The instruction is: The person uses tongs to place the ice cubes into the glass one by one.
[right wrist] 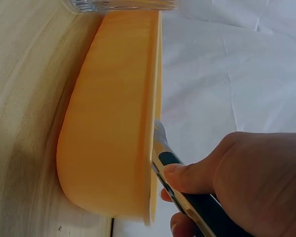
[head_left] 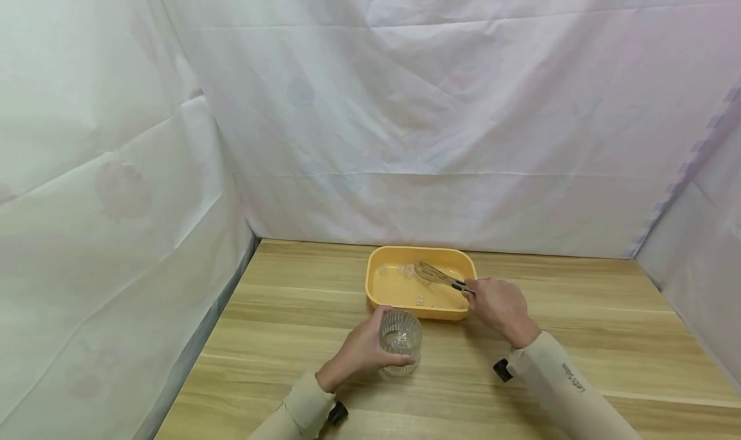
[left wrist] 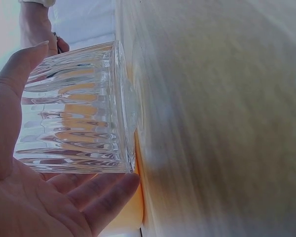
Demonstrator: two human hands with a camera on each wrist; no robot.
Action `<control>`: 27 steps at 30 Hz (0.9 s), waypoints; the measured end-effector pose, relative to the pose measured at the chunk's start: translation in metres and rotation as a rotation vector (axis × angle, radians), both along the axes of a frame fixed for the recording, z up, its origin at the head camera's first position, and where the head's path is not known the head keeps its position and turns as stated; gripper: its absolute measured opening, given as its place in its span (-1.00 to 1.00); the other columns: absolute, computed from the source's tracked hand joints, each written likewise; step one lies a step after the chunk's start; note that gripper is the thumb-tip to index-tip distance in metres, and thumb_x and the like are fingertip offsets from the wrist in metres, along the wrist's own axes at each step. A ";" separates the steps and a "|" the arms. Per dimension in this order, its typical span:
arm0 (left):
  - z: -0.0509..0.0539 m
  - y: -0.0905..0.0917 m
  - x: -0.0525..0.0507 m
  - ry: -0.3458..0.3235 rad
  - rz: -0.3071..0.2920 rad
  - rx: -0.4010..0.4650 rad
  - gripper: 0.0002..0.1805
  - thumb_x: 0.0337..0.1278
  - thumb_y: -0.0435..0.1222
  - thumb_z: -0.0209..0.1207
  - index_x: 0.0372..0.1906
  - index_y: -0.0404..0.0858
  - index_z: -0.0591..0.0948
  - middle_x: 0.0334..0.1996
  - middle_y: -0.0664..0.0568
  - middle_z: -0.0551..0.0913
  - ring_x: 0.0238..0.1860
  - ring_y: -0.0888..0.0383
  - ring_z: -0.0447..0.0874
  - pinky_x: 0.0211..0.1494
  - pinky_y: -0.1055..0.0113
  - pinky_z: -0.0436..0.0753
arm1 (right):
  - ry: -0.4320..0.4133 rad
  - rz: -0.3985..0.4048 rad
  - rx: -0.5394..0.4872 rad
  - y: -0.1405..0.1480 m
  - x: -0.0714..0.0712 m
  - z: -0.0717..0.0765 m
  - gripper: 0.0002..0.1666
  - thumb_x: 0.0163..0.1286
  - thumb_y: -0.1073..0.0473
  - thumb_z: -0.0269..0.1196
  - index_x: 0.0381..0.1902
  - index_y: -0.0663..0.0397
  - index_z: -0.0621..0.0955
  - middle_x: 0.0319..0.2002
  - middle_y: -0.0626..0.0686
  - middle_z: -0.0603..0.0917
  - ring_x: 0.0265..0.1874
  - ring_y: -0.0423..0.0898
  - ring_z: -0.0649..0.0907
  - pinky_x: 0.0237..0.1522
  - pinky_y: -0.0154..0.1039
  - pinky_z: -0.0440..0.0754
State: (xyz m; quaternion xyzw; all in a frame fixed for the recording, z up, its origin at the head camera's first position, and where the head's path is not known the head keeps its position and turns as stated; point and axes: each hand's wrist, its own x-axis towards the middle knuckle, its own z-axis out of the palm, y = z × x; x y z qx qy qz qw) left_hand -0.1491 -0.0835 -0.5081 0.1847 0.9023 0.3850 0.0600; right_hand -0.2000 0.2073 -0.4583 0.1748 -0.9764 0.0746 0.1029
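Observation:
In the head view my left hand (head_left: 367, 348) curves round a clear ribbed glass (head_left: 401, 338) that stands on the table, in front of a yellow tray (head_left: 399, 292). Thumb and fingers lie along the sides of the glass (left wrist: 79, 113) in the left wrist view. My right hand (head_left: 502, 308) grips metal tongs (head_left: 438, 276) by their dark handles, and their tips reach down into the tray among clear ice-like pieces (head_left: 408, 271). The right wrist view shows thumb and fingers round the tongs (right wrist: 192, 197) above the tray's rim; their tips are hidden behind its wall.
The wooden table (head_left: 289, 337) extends to both sides of the tray. White cloth (head_left: 405, 105) hangs behind the table, with more cloth on the left and right. A dark strap piece hangs under each sleeve.

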 end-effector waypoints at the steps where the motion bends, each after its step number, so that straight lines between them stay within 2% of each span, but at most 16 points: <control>1: 0.000 0.000 0.000 0.000 0.000 0.000 0.10 -0.35 0.27 0.50 0.36 -0.06 0.27 0.12 -0.08 0.60 0.11 -0.03 0.60 0.07 0.02 0.62 | -0.003 0.002 -0.002 0.000 0.001 0.001 -0.70 0.38 0.10 0.27 -0.56 -0.09 0.48 -0.69 -0.09 0.40 -0.75 -0.16 0.33 -0.75 -0.28 0.24; 27: 0.004 0.001 0.002 -0.011 0.004 -0.010 0.10 -0.34 0.25 0.51 0.36 -0.08 0.26 0.08 -0.10 0.62 0.06 -0.03 0.63 0.00 0.05 0.63 | 0.056 0.038 -0.024 -0.002 0.021 0.028 -0.71 0.38 0.08 0.30 -0.53 -0.14 0.48 -0.71 -0.16 0.33 -0.79 -0.21 0.25 -0.74 -0.31 0.16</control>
